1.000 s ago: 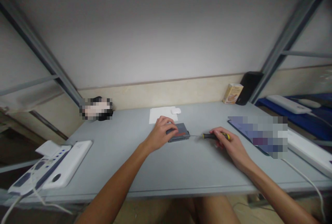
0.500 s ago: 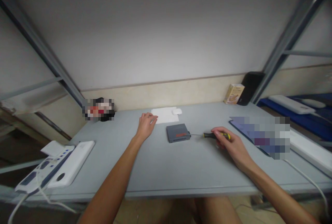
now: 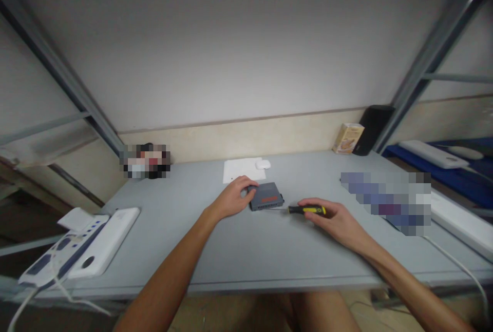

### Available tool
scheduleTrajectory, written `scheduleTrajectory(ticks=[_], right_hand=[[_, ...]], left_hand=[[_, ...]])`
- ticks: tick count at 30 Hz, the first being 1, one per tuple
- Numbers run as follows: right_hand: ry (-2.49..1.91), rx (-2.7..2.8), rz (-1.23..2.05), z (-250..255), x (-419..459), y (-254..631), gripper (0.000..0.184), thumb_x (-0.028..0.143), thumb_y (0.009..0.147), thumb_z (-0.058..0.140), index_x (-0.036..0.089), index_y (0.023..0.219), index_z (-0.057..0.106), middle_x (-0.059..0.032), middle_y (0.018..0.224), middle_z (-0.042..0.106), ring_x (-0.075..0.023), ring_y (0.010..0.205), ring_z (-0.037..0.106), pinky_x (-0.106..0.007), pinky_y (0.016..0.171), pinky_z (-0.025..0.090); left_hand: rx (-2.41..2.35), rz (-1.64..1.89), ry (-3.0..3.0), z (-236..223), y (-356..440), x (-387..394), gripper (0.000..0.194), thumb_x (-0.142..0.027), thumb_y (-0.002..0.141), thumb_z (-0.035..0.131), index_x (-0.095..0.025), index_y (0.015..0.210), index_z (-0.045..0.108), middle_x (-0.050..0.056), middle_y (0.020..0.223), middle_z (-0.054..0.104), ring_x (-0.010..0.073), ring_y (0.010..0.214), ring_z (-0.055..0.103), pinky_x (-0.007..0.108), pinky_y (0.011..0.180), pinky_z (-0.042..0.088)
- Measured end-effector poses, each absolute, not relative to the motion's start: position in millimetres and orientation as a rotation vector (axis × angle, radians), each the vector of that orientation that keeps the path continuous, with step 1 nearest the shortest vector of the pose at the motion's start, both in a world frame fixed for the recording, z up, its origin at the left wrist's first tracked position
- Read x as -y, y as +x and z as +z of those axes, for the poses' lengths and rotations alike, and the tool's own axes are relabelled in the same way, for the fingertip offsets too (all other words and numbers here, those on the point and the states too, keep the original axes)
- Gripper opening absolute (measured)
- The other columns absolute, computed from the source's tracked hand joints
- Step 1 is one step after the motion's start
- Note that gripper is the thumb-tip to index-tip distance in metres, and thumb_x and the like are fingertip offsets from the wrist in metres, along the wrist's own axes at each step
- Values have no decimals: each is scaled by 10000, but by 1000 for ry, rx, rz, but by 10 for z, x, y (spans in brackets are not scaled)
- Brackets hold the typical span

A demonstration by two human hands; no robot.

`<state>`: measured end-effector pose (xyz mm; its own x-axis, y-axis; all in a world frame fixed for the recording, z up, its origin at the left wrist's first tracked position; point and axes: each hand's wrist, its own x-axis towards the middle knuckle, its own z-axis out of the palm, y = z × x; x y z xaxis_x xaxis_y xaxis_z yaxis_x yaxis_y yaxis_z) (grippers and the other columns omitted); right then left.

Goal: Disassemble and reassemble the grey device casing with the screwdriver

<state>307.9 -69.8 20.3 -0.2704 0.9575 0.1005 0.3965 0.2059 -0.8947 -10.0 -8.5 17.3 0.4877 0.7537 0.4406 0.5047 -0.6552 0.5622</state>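
Observation:
My right hand (image 3: 327, 219) is closed around the black and yellow handle of a screwdriver (image 3: 314, 210). The thin shaft points left, its tip end by the lower front edge of a small grey electronic box (image 3: 266, 196); whether it touches cannot be made out. This box lies flat on the desk, with a red mark and a row of vent slots on its front. My left hand (image 3: 234, 197) grips the box's left side, thumb and fingers around that edge. Behind it lies a white paper sheet (image 3: 241, 168) with a small white case (image 3: 263, 164) on its right part.
On the grey desk (image 3: 269, 255), a power strip (image 3: 63, 250) and a white power bank (image 3: 110, 245) sit at left. A small carton (image 3: 347, 138) and a black speaker (image 3: 372, 129) stand at back right. A white cable (image 3: 456, 260) runs over the right side. Blurred items lie at both sides.
My left hand has moved right and toward me, from the paper onto the box's left side. My right hand has brought the screwdriver left and slightly nearer, along the box's front.

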Motion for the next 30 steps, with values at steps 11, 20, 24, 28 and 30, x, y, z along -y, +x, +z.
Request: scheduleTrajectory(ticks=[11,20,24,28,30], right_hand=[[-1150,1892,1059,163,675,2994,416,499,794,793,267,1139,794,-79,1137,775,-273,1050,714,-391,974,528],[-1204,1831,1028,233,710,2999,430,542,796,772,244,1104,806,-103,1124,781,-297,1021,717,-405,934,547],[-1188,1830,1026,196,697,3035,431,534,817,757,237,1127,796,-105,1129,779,-293,1004,716,-388,901,554],[-1171,1837,1025,199,696,3050,410,520,830,752,241,1127,794,-98,1131,778,-291,1023,710,-375,915,542],[-1172,1830,1026,212,698,3054,410,527,825,753,238,1113,797,-95,1120,780,-285,1010,709,-361,893,545]], left_hand=[[-1022,970,2360,104,-18,83,241,-188,986,531,-195,1153,705,66,1039,674,175,951,625,301,859,509],[-1044,960,2438,145,-29,106,249,-190,994,526,-210,1166,705,73,1055,674,203,1035,614,353,948,499],[-1037,1012,2458,192,-28,136,229,-201,989,540,-220,1131,718,79,1080,650,210,1048,598,371,961,498],[-1005,1043,2434,283,-26,186,194,-214,971,572,-223,1086,728,84,1100,633,215,1062,590,385,983,495],[-971,1012,2420,340,-31,215,175,-216,962,589,-224,1064,731,83,1100,641,219,1075,589,392,997,487]])
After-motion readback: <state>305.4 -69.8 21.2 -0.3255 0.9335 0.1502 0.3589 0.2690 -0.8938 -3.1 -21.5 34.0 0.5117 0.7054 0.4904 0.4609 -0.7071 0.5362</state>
